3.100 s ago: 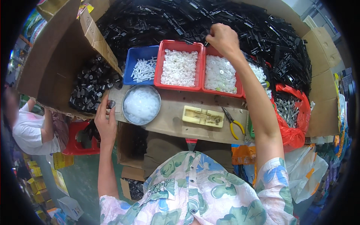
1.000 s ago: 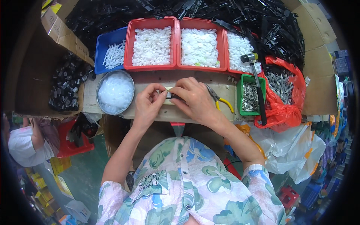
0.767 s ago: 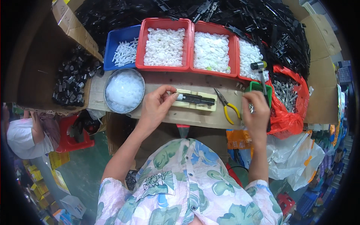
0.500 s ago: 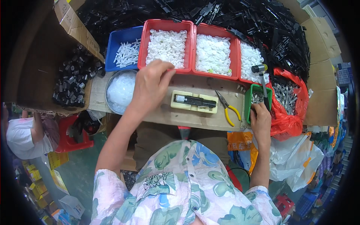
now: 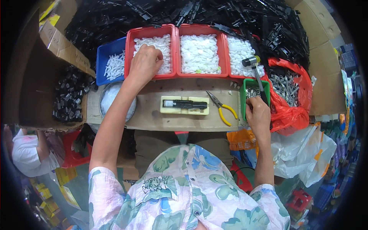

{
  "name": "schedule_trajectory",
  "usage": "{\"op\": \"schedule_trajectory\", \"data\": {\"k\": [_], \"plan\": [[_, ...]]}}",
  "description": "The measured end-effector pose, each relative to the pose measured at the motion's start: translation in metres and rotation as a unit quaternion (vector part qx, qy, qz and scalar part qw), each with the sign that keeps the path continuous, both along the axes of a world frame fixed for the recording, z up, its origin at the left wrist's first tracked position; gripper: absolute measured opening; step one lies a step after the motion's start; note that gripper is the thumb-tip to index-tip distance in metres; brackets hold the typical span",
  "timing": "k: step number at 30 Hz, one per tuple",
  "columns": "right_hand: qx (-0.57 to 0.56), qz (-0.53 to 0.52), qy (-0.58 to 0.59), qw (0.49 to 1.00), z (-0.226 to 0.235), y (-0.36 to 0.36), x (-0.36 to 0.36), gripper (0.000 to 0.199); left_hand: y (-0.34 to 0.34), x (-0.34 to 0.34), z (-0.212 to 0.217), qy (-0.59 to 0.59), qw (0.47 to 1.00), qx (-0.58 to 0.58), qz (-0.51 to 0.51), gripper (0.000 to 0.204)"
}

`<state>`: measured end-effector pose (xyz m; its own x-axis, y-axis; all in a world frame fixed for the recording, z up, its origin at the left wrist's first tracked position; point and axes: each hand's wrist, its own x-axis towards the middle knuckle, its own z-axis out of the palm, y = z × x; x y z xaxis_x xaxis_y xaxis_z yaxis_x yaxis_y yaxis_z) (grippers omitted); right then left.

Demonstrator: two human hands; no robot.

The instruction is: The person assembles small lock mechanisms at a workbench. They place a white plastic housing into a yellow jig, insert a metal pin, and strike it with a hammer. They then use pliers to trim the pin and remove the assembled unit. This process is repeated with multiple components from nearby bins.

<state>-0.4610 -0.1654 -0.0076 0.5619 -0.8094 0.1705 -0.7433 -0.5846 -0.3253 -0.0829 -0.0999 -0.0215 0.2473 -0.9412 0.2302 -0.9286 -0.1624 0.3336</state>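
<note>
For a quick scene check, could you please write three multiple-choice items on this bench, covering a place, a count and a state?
1. Where is the left hand?
A. in a red bin of white parts
B. on the pliers
C. in the green bin

2. How many red bins stand in the row?
A. one
B. three
C. five

3. How do the yellow-handled pliers lie?
A. held in a hand
B. hung up
C. flat on the bench, untouched

Answers: A, its fingers dip into the leftmost red bin; B, three side by side; C, no hand is on them.

Open surface (image 5: 153,115) left at 6 o'clock of jig (image 5: 184,105); pliers (image 5: 221,108) lodged at 3 o'clock; 12 o'clock walled by red bins (image 5: 199,53).
</note>
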Motion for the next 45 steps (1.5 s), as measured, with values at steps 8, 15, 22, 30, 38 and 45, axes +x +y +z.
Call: {"op": "schedule_trajectory", "data": {"k": [8,15,22,30,38,45], "plan": [[0.018,-0.033,-0.122,0.992,0.003,-0.002,-0.004,0.005,0.005,-0.007,0.004,-0.028,0.995,-0.097,-0.019,0.009],[0.055,-0.004,-0.226,0.973,0.017,0.010,0.017,0.003,0.036,-0.053,0.036,0.364,0.928,-0.084,0.002,0.009],[0.294,0.072,-0.409,0.861,0.024,0.038,0.069,0.014,0.073,-0.117,0.005,0.832,0.554,-0.018,-0.013,0.016],[0.337,0.119,-0.477,0.803,0.005,0.047,0.079,0.017,0.082,-0.136,0.000,0.909,0.416,0.019,-0.011,0.016],[0.301,0.112,-0.494,0.808,0.002,0.051,0.073,0.018,0.081,-0.144,-0.004,0.921,0.389,0.034,-0.011,0.015],[0.330,0.092,-0.457,0.821,0.004,0.056,0.080,0.018,0.087,-0.144,-0.006,0.930,0.366,0.016,-0.007,0.013]]}}
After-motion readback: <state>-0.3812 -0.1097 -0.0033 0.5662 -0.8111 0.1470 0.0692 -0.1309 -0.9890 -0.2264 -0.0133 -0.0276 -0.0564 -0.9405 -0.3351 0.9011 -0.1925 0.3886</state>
